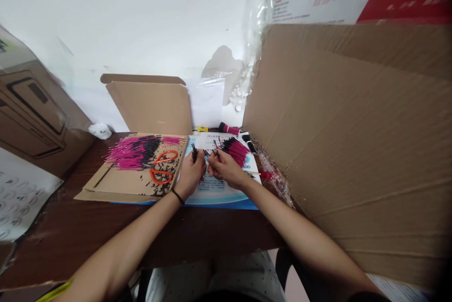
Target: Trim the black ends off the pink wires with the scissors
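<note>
My left hand [192, 170] is closed around a small bundle of thin wires, whose black ends [194, 153] stick up past the fingers. Close beside it, my right hand [226, 168] pinches a few black-tipped wires [216, 154]; its fingertips nearly meet the left hand. Behind the right hand, a pile of pink wires with black ends [237, 150] lies on a printed sheet [219, 193]. To the left, a larger pile of similar wires [132, 152] rests on an opened cardboard box [116, 184]. Orange-handled scissors [163, 167] lie there among scattered short black pieces [148, 188].
A tied pink-and-black bundle [229, 128] sits by the wall. A tall cardboard panel [346, 127] bounds the right side of the brown table [212, 231]. On the left stand a printed carton [33, 113] and a crumpled white wad [100, 130]. Clear plastic [275, 175] lies along the panel's foot.
</note>
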Demonstrator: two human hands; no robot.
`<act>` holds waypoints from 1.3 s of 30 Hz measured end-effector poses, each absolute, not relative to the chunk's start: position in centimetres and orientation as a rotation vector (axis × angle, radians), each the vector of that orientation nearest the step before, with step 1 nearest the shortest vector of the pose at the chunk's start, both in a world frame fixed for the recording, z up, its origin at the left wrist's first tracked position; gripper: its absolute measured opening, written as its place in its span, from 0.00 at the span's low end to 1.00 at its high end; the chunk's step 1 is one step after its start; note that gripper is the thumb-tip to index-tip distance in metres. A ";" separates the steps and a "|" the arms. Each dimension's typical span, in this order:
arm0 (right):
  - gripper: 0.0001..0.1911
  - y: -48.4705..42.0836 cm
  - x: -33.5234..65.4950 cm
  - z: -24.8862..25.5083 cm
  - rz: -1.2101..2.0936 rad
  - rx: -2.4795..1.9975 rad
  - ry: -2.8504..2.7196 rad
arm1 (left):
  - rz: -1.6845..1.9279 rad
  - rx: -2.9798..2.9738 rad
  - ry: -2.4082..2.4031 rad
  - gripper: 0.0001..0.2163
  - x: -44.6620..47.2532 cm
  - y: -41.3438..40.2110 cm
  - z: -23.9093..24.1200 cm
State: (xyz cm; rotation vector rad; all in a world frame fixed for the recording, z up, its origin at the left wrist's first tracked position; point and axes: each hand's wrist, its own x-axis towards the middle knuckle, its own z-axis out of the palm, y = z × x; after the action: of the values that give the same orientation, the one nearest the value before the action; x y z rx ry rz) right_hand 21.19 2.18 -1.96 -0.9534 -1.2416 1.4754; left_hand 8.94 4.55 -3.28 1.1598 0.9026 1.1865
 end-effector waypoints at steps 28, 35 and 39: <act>0.07 2.2 20.9 -1.8 1.377 -1.123 -1.218 | 1.202 0.858 0.856 0.16 9.3 4.3 -1.4; 0.06 2.3 21.2 -1.0 1.432 -1.250 -1.009 | 1.328 0.756 0.866 0.20 9.0 4.7 -1.2; 0.06 2.3 21.3 -0.8 1.433 -1.193 -1.009 | 1.344 0.732 0.903 0.20 8.5 5.2 -1.2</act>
State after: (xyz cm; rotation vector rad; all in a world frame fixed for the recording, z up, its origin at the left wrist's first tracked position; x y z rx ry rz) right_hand 21.34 2.30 -0.78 -1.1927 -1.0088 1.4332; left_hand 8.53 5.17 -1.25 0.7317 0.9031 1.3442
